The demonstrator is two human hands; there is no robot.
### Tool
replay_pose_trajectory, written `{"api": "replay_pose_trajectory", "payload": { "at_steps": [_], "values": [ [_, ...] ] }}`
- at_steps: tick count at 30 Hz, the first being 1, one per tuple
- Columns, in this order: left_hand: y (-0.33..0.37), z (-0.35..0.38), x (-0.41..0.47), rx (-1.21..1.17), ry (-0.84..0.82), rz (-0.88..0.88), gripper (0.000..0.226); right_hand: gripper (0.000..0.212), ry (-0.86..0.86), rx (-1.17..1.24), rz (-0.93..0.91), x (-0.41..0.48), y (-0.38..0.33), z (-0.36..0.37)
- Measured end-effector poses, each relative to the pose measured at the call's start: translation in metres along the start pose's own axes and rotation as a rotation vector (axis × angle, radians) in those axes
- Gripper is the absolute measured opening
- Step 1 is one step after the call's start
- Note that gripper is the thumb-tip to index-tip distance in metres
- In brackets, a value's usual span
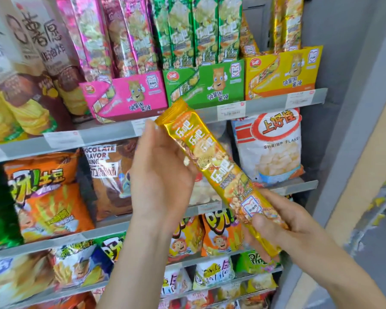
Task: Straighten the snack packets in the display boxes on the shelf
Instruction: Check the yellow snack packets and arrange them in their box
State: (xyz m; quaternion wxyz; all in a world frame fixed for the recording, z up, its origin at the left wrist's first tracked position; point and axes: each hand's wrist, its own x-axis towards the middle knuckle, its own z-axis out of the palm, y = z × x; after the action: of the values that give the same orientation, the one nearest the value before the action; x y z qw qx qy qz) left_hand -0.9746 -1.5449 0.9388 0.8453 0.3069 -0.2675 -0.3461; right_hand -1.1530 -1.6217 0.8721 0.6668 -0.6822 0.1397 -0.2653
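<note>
The gold packet (212, 166) lay slantwise at mid-frame, off the shelf (265, 103). The left hand (163, 175) had its fingers clamped on the upper half and the right hand (285, 219) on the lower end. Shoved back carelessly, it could topple the packets (288, 25) in the yellow box (283, 74), upper right.

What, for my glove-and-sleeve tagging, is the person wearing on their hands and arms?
Nothing that shows. The left hand and right hand are bare: no gloves, and no ring is visible. Neither wrist carries a watch or band. The left forearm and right forearm are bare down to the frame's bottom edge, so no sleeve is in view.
</note>
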Motion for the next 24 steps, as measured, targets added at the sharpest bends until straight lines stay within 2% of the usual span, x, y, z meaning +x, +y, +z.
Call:
{"api": "replay_pose_trajectory", "payload": {
  "at_steps": [2, 4, 6, 9, 11, 14, 16, 19, 21, 23, 24],
  "values": [
    [0.006, -0.004, 0.007, 0.084, 0.002, 0.074, 0.033, 0.033, 0.039, -0.068, -0.003, -0.001, -0.001, 0.002],
    [0.009, -0.008, 0.010, 0.170, 0.022, 0.163, 0.022, 0.040, 0.059, -0.125, -0.009, -0.002, -0.002, 0.002],
    [0.011, -0.009, 0.010, 0.199, 0.016, 0.205, 0.021, 0.051, 0.083, -0.154, -0.038, -0.004, -0.002, 0.004],
    [0.014, -0.012, 0.011, 0.190, 0.003, 0.200, 0.025, 0.064, 0.242, -0.043, -0.007, -0.006, 0.007, 0.005],
    [0.014, -0.011, 0.014, 0.160, 0.012, 0.189, 0.028, 0.057, 0.316, 0.036, 0.087, -0.009, 0.010, 0.004],
    [0.013, -0.010, 0.017, 0.030, -0.008, 0.140, 0.029, 0.064, 0.083, 0.065, 0.090, -0.002, 0.008, 0.003],
    [0.013, -0.010, 0.020, -0.047, -0.090, 0.068, 0.026, 0.064, 0.062, 0.078, 0.049, 0.001, 0.005, 0.004],
    [0.014, -0.012, 0.020, 0.057, -0.165, -0.001, 0.025, 0.063, 0.216, 0.014, -0.043, 0.001, 0.006, 0.005],
    [0.013, -0.014, 0.020, 0.201, -0.153, 0.033, 0.023, 0.052, 0.310, -0.031, -0.116, 0.001, 0.007, 0.007],
    [0.010, -0.016, 0.019, 0.244, -0.121, 0.074, 0.032, 0.038, 0.406, -0.082, -0.225, 0.000, 0.009, 0.011],
    [0.009, -0.016, 0.018, 0.246, -0.088, 0.077, 0.039, 0.035, 0.487, -0.211, -0.314, -0.001, 0.012, 0.012]
  ]
}}
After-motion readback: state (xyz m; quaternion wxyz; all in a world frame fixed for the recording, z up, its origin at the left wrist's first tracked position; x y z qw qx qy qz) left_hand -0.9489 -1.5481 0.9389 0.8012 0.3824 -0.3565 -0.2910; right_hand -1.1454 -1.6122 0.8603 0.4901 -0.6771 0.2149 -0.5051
